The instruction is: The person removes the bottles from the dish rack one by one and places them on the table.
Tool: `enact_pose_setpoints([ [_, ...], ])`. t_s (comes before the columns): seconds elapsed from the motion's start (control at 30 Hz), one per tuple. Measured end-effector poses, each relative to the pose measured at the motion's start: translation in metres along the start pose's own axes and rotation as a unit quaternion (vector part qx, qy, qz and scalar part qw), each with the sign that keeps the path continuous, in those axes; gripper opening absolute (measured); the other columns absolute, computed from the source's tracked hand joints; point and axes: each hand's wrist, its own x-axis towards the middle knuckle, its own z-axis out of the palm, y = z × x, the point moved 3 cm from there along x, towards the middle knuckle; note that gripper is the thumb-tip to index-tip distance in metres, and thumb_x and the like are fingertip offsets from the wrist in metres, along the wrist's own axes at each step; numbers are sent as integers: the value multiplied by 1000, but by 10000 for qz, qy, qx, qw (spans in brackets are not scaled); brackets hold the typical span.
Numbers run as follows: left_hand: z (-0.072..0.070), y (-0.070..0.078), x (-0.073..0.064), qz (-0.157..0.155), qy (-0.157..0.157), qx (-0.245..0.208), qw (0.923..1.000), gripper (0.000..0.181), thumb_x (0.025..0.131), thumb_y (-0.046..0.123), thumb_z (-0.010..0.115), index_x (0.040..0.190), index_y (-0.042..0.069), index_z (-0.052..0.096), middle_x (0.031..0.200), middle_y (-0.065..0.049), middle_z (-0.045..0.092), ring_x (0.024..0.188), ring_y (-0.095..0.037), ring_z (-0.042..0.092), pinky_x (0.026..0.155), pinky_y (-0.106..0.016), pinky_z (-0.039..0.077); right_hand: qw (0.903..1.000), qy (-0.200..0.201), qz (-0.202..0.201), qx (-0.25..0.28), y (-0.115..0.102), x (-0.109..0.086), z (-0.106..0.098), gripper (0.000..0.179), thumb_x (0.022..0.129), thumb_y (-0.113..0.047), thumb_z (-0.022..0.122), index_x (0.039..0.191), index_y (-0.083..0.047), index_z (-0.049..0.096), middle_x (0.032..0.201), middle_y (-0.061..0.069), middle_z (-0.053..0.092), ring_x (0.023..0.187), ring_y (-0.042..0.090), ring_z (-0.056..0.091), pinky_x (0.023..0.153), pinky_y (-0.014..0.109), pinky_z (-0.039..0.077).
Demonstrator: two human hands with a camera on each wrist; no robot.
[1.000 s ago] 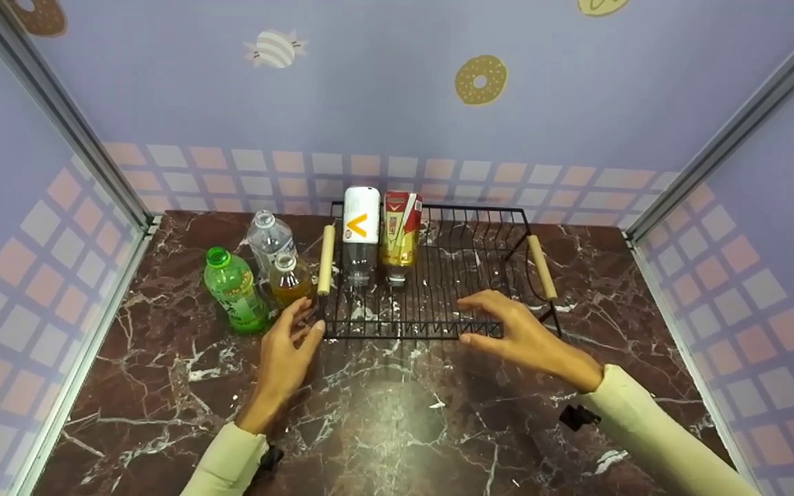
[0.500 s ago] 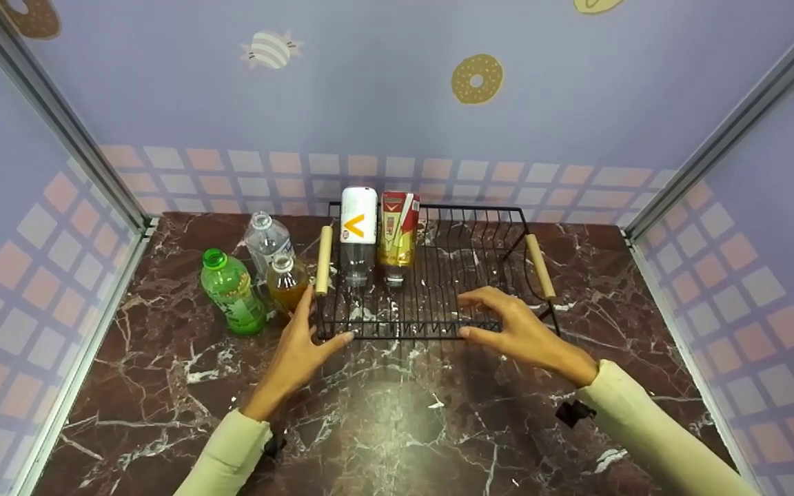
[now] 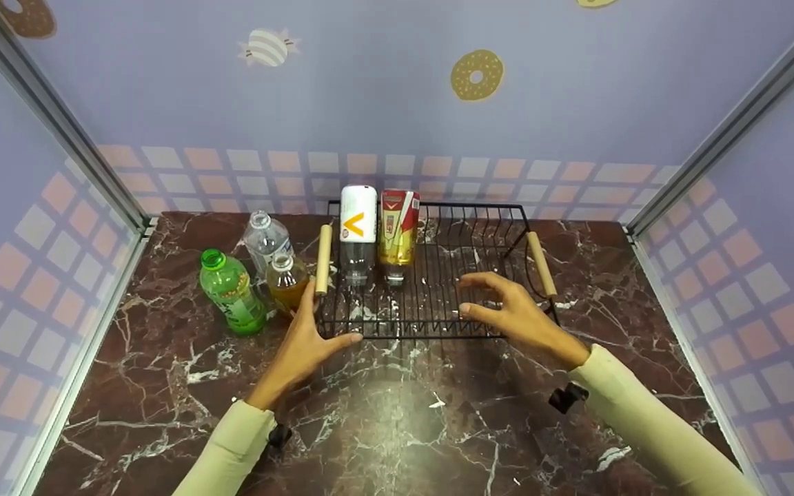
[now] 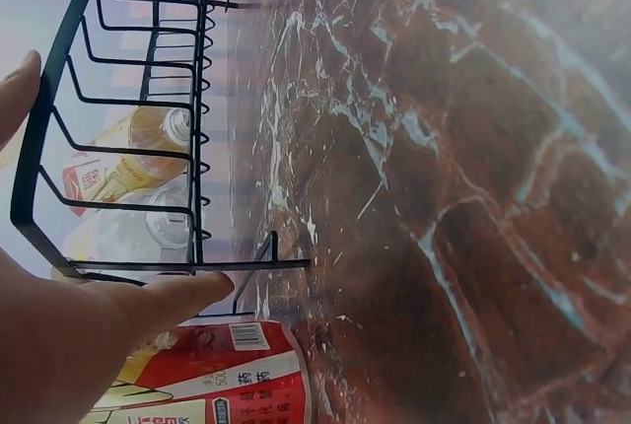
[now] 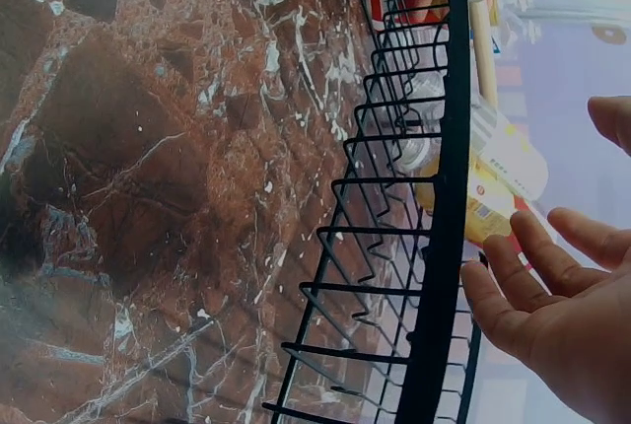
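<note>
A black wire rack (image 3: pixel 431 336) with wooden end handles stands on the marbled counter. Two bottles lie neck-down in its left part: one with a white label (image 3: pixel 358 213), one with a red and yellow label (image 3: pixel 397 227). My left hand (image 3: pixel 298 348) is at the rack's front left corner, fingers straight along the side beneath the left handle (image 3: pixel 324 258), thumb spread by the front rail. Right beside those fingers stands an uncapped bottle of amber drink (image 3: pixel 287 281), its red label (image 4: pixel 242 385) showing in the left wrist view. Over the rack's front right part hovers my right hand (image 3: pixel 514 310), fingers loosely bent, nothing held.
Left of the rack, a green bottle (image 3: pixel 235 293) and a clear bottle (image 3: pixel 265 241) stand uncapped near the amber one. A second wooden handle (image 3: pixel 541 265) is at the rack's right end. Patterned walls enclose the marbled counter (image 3: pixel 397 413) at the back and sides.
My left hand has moved right and forward from below the amber bottle to the rack's corner, its thumb spreading out. My right hand has risen slightly from the front rail.
</note>
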Motion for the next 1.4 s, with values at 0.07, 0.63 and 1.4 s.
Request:
enact_pose_setpoints([
  [0.07,0,-1,1,-43,-14,-36,10000,144,79,43,101,177,8,0,182,-26,7,162,-52,25,131,-69,21,10000,13,-29,-24,2,4,-1,60,102,-25,81,152,1,60,148,18,67,136,44,63,119,67,47],
  [0.63,6,-3,3,133,-131,-769,9969,142,82,28,100,178,16,-4,181,-29,3,162,-48,30,132,-66,24,9993,60,347,151,13,24,-5,57,104,-25,79,151,2,60,146,22,66,131,43,66,111,59,56],
  [1.4,10,-8,1,249,-14,-1090,9937,137,84,25,99,179,19,0,183,-24,3,158,-49,38,125,-72,34,9989,-123,451,63,-2,55,4,63,102,-34,81,151,0,60,148,22,66,134,44,64,118,58,51],
])
